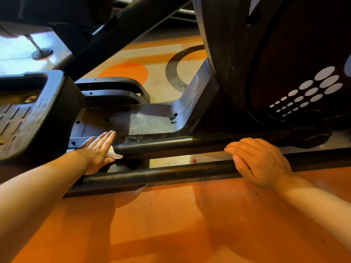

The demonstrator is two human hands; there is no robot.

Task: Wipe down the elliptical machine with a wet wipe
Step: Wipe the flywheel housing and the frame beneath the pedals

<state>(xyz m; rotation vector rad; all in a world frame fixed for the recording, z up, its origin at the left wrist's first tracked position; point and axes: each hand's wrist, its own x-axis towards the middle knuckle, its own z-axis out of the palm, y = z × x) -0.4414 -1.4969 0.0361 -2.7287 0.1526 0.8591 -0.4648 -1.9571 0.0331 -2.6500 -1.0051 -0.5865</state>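
Observation:
The black elliptical machine fills the upper view, with its flywheel housing (284,63) at the right and a dusty base frame (152,120) in the middle. My left hand (99,150) lies flat with straight fingers and presses a white wet wipe (114,154) against the left end of the far rail (171,146). Only a small corner of the wipe shows under the palm. My right hand (260,160) rests over the near rail (161,173), its fingers curled down over the bar.
A black foot pedal (32,114) stands at the left, right beside my left hand. A diagonal arm (114,35) crosses above. Orange floor (171,224) spreads in front of the rails. A levelling foot (41,53) of another machine sits far left.

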